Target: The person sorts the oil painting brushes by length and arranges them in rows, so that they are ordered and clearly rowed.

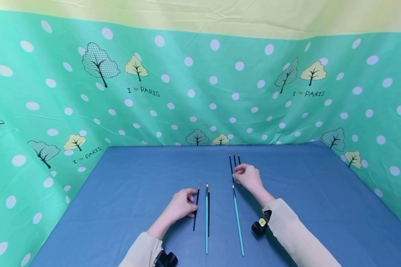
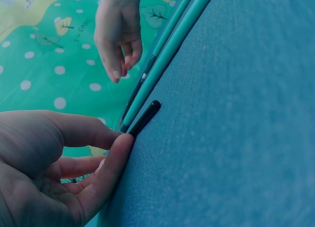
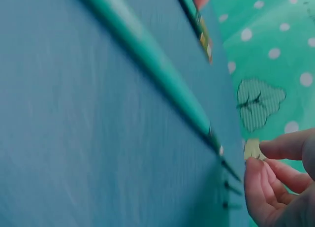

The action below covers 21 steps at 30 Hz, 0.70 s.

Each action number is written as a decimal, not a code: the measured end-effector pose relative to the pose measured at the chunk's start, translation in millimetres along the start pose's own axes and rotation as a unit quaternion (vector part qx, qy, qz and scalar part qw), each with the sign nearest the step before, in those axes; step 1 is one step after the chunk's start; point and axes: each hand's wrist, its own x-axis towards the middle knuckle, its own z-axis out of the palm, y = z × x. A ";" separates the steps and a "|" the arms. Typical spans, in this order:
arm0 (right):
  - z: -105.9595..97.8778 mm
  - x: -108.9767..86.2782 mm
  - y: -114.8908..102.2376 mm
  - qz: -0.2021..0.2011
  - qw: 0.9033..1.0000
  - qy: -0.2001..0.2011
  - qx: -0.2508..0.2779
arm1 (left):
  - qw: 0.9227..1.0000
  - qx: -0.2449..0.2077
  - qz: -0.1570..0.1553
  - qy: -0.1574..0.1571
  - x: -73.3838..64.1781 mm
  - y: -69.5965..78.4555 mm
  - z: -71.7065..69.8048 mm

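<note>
My left hand pinches a thin black paintbrush between thumb and fingers; its dark rounded handle end sticks out past the fingertips in the left wrist view. Just right of it, a teal paintbrush and another black paintbrush lie side by side. My right hand is over the far part of the table, beside three thin black paintbrushes with tips pointing away. Its fingers are loosely bent, and no brush shows between them in the right wrist view. A second teal paintbrush lies nearer, below these.
A blue cloth covers the table. Behind and along both sides hangs a green dotted curtain printed with trees. Small black cameras sit on the left wrist and the right wrist.
</note>
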 end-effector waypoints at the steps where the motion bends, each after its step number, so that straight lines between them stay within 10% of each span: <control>1: 1.5 -2.4 -1.6 0.007 1.000 -0.009 0.020 | 1.000 -0.001 0.000 0.000 0.1 -0.2 0.1; 21: 35.3 -48.6 -18.3 0.031 0.983 -0.112 0.144 | 1.000 0.000 -0.008 -0.001 0.2 0.3 0.1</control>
